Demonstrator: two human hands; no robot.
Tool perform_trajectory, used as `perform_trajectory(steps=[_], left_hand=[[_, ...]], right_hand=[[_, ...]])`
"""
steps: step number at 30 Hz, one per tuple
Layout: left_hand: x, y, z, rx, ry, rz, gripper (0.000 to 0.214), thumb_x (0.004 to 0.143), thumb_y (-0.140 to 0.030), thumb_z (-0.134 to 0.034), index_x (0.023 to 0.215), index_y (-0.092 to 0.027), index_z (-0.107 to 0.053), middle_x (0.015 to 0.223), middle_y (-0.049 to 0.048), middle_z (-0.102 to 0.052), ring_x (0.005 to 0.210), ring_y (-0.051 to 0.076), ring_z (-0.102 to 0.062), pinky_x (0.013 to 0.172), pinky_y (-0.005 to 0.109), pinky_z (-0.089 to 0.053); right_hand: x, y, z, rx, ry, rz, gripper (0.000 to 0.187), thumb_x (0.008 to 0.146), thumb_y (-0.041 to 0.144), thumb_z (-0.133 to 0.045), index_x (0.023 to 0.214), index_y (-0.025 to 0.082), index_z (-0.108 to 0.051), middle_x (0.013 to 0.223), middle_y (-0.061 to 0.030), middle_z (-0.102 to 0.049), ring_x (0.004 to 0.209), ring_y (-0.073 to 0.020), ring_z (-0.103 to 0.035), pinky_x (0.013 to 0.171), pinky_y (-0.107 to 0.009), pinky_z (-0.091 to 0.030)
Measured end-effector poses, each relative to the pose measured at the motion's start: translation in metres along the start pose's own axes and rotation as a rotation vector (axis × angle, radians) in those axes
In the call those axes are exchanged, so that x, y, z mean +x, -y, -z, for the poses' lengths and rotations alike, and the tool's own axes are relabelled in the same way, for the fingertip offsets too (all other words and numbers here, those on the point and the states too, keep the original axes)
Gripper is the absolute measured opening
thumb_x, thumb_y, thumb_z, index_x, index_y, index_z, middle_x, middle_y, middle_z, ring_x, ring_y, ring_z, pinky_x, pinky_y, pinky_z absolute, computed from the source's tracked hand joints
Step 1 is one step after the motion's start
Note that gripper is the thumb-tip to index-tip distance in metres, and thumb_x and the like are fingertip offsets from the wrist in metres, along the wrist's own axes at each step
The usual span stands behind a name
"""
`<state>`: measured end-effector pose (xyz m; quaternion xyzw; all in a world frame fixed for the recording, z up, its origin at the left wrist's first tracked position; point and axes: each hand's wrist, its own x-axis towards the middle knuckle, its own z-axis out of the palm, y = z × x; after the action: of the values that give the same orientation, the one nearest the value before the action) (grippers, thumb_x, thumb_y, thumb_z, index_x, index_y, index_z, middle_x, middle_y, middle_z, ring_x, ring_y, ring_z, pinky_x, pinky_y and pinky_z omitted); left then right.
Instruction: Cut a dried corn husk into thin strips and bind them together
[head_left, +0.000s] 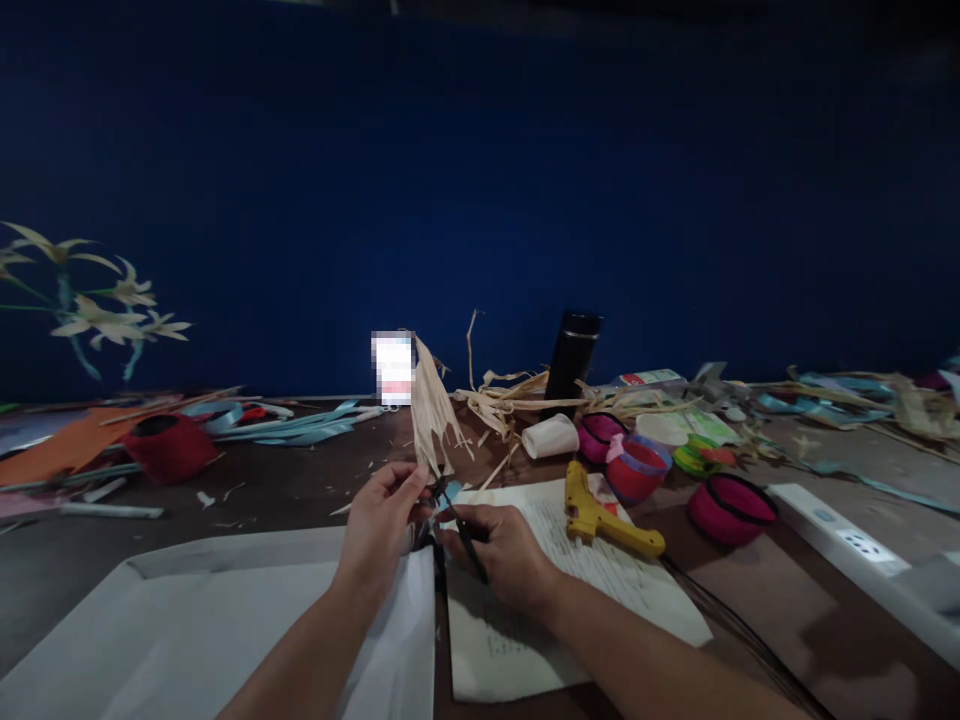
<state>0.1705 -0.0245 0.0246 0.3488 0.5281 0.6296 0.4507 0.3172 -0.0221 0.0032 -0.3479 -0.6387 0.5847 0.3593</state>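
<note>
A dried corn husk [431, 400], pale and split into ragged strips at one side, stands up from the fingers of my left hand [382, 515]. That hand is closed, pinching the husk's lower end. My right hand [506, 555] is closed round black-handled scissors [471, 545]. Their dark blades reach toward my left fingertips, close to the base of the husk; whether they touch it is hard to tell in the dim light. Beneath my right wrist lies a sheet of paper with writing [517, 640], and a white sheet or bag [225, 610] spreads under my left forearm.
A yellow glue gun [600, 515] rests on the paper, its cord running right. Behind are a black flask [574, 360], a white cup [551, 437] and several small coloured pots. A power strip [847, 550] lies right; husk flowers [105, 315] stand left.
</note>
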Motion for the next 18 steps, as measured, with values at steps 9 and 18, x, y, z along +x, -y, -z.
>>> perform_trajectory(steps=[9, 18], left_hand=[[0.0058, 0.0009, 0.0064, 0.085, -0.055, -0.053, 0.038, 0.063, -0.046, -0.068, 0.085, -0.015, -0.062, 0.067, 0.0, -0.059, 0.052, 0.009, -0.052, 0.051, 0.02, -0.045], [0.0031, -0.0001, 0.0037, 0.114, -0.051, -0.044, 0.036, 0.063, -0.046, -0.067, 0.08, -0.015, -0.062, 0.068, 0.0009, -0.061, 0.055, 0.01, -0.054, 0.051, 0.02, -0.045]], right_hand=[[-0.001, -0.0056, -0.0038, 0.063, -0.013, -0.073, 0.035, 0.069, 0.04, -0.066, 0.092, 0.013, -0.067, 0.05, 0.0053, -0.041, 0.041, -0.0043, -0.032, 0.038, -0.016, -0.025], [-0.0007, -0.0036, -0.0024, 0.041, -0.011, -0.035, 0.036, 0.07, 0.041, -0.065, 0.09, 0.012, -0.067, 0.05, 0.0052, -0.04, 0.042, -0.0042, -0.03, 0.038, -0.016, -0.025]])
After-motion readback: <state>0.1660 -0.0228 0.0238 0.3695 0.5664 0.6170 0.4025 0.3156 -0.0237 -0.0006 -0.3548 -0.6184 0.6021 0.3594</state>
